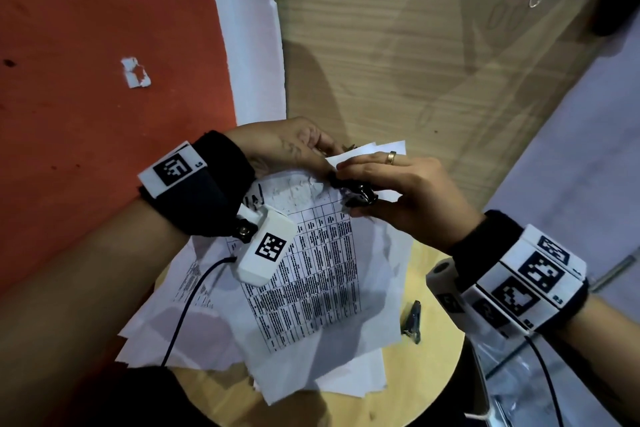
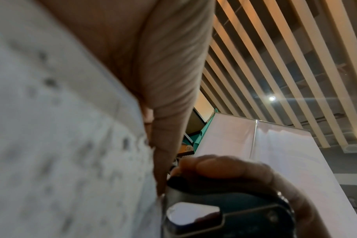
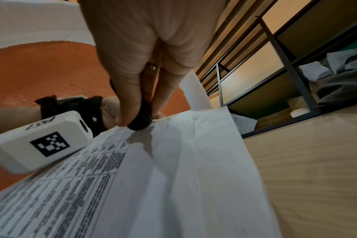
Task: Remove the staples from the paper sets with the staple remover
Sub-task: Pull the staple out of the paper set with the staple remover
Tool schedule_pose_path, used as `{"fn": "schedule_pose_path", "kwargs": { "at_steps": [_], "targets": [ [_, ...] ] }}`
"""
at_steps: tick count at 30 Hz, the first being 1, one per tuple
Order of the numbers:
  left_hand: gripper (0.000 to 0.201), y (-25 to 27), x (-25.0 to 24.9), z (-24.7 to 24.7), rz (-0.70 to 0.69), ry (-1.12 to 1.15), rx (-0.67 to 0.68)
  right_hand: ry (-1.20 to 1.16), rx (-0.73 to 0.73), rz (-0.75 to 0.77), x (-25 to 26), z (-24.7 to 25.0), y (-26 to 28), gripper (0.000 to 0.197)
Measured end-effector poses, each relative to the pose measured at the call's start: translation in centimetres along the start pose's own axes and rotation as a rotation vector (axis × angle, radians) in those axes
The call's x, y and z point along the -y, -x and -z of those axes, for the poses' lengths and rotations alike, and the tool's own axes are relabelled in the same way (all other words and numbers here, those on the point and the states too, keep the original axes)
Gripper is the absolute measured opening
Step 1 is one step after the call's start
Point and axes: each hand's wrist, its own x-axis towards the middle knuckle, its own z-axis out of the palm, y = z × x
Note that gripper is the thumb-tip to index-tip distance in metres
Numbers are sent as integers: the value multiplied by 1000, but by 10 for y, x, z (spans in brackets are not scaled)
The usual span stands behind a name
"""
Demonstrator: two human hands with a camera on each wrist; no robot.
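Currently a paper set (image 1: 311,270) is being held up by its top corner above the round table (image 1: 433,374), over other loose sheets. That corner is being pinched by the left hand (image 1: 294,146), while the black staple remover (image 1: 358,196) is being squeezed between the thumb and fingers of the right hand (image 1: 408,191), its jaws being pressed at the top edge. The staple itself cannot be made out. Ideally, the corner is being kept taut and the tool pulled straight, so tearing is being avoided.
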Motion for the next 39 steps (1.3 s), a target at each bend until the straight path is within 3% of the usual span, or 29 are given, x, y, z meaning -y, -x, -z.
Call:
{"fn": "schedule_pose_path", "kwargs": {
  "at_steps": [15,21,27,33,39],
  "targets": [
    [18,0,3,0,-3,39,-15,44,3,32,-5,-2,-4,27],
    [32,2,6,-3,-36,112,9,-180,-53,-128,-4,-2,1,28],
    [26,-1,6,-6,-109,89,-69,-374,-216,-270,-3,-8,7,35],
    [27,-4,9,-10,-165,41,-126,-478,-343,-367,-6,-17,14,39],
    [33,-4,19,-11,-167,142,-116,-511,-365,-394,-5,-22,14,43]
  ]
}}
